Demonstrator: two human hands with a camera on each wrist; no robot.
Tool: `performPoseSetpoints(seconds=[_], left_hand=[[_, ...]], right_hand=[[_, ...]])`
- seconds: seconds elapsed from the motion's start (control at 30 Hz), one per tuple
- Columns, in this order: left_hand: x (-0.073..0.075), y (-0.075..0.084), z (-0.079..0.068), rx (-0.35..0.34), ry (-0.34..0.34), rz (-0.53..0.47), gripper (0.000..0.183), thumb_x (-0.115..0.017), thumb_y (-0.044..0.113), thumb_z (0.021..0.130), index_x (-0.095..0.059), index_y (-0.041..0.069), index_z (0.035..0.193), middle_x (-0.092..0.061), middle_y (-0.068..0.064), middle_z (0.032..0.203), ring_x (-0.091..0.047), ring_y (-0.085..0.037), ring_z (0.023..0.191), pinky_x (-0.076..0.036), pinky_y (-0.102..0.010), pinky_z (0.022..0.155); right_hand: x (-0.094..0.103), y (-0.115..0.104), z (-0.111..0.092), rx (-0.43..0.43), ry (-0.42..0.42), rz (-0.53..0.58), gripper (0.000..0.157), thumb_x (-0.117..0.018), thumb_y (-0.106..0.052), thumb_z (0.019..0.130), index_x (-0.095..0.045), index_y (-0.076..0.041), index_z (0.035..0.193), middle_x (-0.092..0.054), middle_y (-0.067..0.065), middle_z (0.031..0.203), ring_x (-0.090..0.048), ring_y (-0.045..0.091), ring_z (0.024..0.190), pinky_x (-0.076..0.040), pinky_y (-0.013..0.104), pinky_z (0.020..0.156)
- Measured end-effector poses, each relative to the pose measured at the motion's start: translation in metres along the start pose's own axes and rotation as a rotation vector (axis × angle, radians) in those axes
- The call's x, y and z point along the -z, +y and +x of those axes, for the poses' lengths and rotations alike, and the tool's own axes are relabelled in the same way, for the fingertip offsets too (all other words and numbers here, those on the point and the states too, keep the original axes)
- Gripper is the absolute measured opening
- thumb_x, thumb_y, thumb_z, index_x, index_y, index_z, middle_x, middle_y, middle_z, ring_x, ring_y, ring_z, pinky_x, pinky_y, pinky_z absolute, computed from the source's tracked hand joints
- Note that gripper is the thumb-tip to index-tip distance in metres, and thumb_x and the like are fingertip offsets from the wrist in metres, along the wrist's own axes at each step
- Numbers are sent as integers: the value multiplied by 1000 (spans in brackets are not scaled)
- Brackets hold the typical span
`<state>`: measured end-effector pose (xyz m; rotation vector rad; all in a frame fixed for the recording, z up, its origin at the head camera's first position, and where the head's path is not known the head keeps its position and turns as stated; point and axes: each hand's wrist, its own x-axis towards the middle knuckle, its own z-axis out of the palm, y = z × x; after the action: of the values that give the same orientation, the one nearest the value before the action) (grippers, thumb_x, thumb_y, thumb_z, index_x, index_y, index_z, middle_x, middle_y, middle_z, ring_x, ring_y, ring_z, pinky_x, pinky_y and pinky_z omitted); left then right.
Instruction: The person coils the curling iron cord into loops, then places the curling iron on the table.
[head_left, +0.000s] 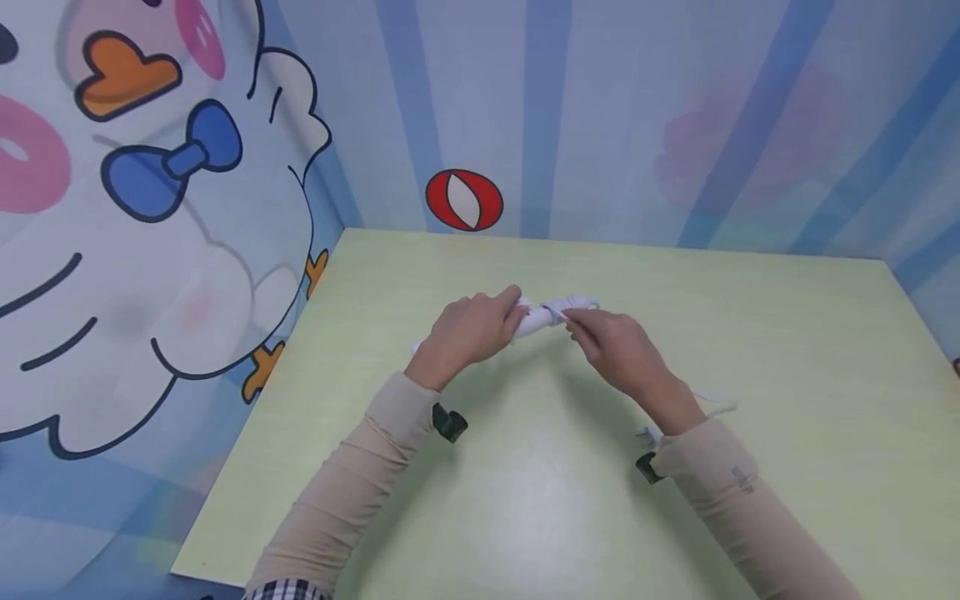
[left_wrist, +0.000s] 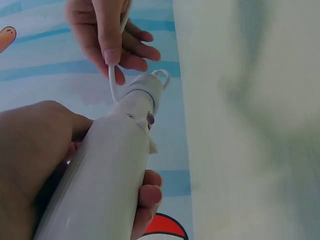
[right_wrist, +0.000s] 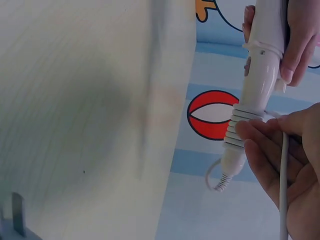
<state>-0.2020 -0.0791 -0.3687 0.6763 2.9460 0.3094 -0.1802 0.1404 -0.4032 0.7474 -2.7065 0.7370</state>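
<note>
A long white curling iron (head_left: 534, 322) is held up over the table in my left hand (head_left: 474, 329), whose fingers and thumb wrap its body. In the left wrist view, small buttons show on the side of the iron (left_wrist: 107, 165). Its white power cord (right_wrist: 284, 175) is wound in several turns round the handle end, seen in the right wrist view. My right hand (head_left: 618, 350) pinches the cord between thumb and fingers, close beside the wound turns. A small loop of cord (left_wrist: 166, 77) leaves the handle's tip.
The cord's plug (head_left: 649, 435) hangs near my right wrist, with a loose stretch of cord (head_left: 716, 400) beyond the forearm. Below is a pale green table (head_left: 525, 500). Behind it stands a blue striped wall (head_left: 600, 125) with printed cartoons, and another cartoon panel (head_left: 187, 275) is at left.
</note>
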Motion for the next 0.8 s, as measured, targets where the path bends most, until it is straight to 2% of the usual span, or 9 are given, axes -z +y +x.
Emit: performPoseSetpoints(seconds=[0.2, 0.37, 0.63, 0.8], left_hand=[[3, -5, 3, 37, 35, -61, 28, -34, 38, 102, -47, 17, 113, -56, -3, 75, -54, -17, 59, -42, -29, 51], [9, -11, 1, 69, 56, -172, 30, -35, 39, 102, -47, 18, 119, -57, -3, 80, -56, -18, 62, -44, -29, 53], [23, -10, -8, 18, -41, -440, 27, -39, 40, 102, -47, 20, 116, -60, -6, 95, -61, -20, 69, -51, -29, 55], [23, -10, -11, -32, -101, -552, 25, -41, 39, 101, -46, 20, 118, -59, -6, 101, -62, -22, 74, -53, -29, 56]], right_hand=[[-11, -6, -5, -87, -15, 94, 34, -51, -15, 99, -56, -3, 130, -72, 12, 104, -67, 18, 77, -42, 29, 57], [-22, -4, -11, -118, 29, 195, 33, -53, -15, 98, -59, -2, 127, -72, 13, 103, -71, 23, 89, -44, 29, 58], [-30, 8, -14, -96, 130, 324, 25, -56, -17, 97, -67, -8, 118, -74, 7, 98, -72, 19, 85, -42, 23, 55], [-27, 13, -11, -74, 129, 333, 22, -58, -15, 96, -69, -7, 113, -74, 6, 98, -71, 18, 89, -50, 25, 68]])
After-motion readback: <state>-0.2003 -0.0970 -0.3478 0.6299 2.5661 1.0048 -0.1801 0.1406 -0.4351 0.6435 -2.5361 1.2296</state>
